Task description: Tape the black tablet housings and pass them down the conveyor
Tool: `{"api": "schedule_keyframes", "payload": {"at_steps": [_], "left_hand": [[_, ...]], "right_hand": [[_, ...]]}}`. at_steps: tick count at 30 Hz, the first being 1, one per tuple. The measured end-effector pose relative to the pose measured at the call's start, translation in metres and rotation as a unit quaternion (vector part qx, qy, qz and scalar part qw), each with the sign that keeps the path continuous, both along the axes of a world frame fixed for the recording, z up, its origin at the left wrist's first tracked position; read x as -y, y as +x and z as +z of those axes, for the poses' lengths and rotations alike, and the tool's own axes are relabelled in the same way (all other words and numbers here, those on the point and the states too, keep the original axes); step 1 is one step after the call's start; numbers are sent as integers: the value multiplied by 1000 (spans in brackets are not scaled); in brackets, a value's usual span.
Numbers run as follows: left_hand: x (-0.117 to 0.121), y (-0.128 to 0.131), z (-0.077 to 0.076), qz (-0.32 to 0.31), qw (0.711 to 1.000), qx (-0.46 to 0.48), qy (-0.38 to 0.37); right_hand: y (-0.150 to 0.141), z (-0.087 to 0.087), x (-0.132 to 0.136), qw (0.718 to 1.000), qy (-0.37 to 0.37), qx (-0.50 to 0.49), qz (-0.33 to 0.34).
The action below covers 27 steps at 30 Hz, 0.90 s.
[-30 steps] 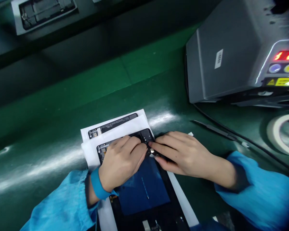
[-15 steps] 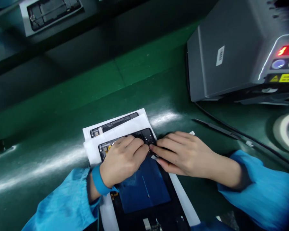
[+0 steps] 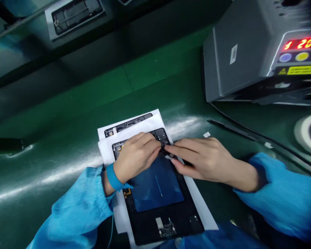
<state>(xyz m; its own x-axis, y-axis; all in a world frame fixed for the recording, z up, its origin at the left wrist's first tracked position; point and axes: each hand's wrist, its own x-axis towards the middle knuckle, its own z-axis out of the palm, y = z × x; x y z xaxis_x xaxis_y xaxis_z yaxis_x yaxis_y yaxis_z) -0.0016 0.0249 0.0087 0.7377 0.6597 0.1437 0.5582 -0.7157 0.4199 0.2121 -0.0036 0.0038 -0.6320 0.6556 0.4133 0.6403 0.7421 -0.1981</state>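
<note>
While both hands work over the opened, tablet-like device [image 3: 171, 214], it lies flat near the wearer's body, on a white sheet [image 3: 202, 209], with a blue panel [image 3: 158, 190] across its middle and a small circuit board [image 3: 167, 229] near its closest edge. The left hand [image 3: 136, 154] arches over the upper part of the device, its fingers curled and the thumb and index tips brought together close to the far right corner; whether anything is pinched between them is hidden. The right hand [image 3: 204, 157] comes in from the other side, its index fingertip near the left hand's tips and its thumb lower, beside a small pale tab [image 3: 168, 157]; I cannot tell whether that tab is gripped. A blue band [image 3: 114, 178] circles the left wrist. Just beyond, a second device [image 3: 132, 123] shows partly from under the white sheet. To the right on the green bench top [image 3: 181, 93] lie a slim dark tool [image 3: 232, 130], a black cable [image 3: 277, 141], and a roll of pale tape [image 3: 300, 133], below a grey machine [image 3: 241, 55] whose display [image 3: 300, 43] glows red. Another open device [image 3: 77, 15] rests on the raised shelf at upper left.
</note>
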Motion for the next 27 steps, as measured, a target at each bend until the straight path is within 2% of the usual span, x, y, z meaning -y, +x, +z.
{"api": "schedule_keyframes", "payload": {"at_steps": [3,5,10,27], "left_hand": [[1,0,-3,3,1000,5,-3],[0,0,-4,3,1000,8,-9],[0,0,-4,5,1000,12,-17],[-2,0,-4,4,1000,-1,-9]], "right_hand": [[-5,-2,-4,998,25,11,-55],[-9,-3,-7,996,41,33,-67],[-16,-4,-11,993,60,57,-80],[-18,-3,-11,992,58,71,-83]]}}
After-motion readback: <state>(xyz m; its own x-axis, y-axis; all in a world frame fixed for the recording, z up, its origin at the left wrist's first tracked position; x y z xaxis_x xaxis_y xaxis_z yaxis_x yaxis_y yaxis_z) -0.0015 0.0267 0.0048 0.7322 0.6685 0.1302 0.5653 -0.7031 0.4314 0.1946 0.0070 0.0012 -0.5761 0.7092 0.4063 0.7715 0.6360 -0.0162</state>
